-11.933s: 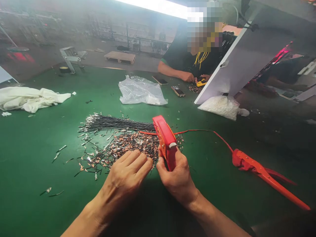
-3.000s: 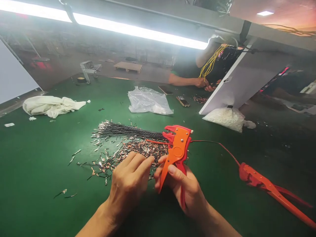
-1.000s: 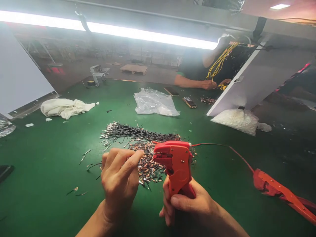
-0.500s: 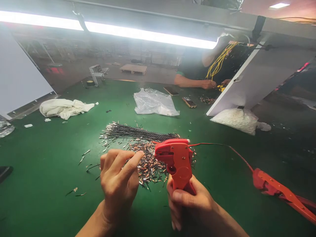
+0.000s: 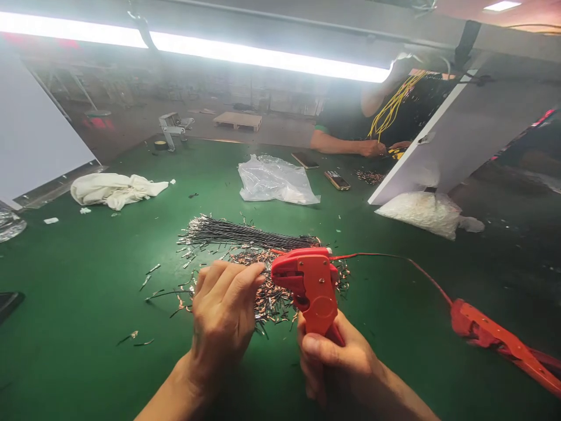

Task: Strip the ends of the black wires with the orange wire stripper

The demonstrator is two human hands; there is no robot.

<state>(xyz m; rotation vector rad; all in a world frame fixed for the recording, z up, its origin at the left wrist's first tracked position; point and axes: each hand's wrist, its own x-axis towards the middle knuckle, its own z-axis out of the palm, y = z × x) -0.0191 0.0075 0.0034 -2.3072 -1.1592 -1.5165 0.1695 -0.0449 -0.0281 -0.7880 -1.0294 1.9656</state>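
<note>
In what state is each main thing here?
Red and orange wire stripper: upright, gripped in right hand
Left hand: fingers curled
Long black wires: laid parallel
Short copper wire scraps: heaped
Second red and orange tool: lying on green table
White cloth: crumpled
Clear plastic bag: wrinkled
White tube lamp: lit
Clear bag of white pieces: bulging

a hand could pass between the held wire stripper (image 5: 316, 292) and the second stripper (image 5: 499, 334); a red cord (image 5: 350, 255), height unclear, crosses farther back.
</note>
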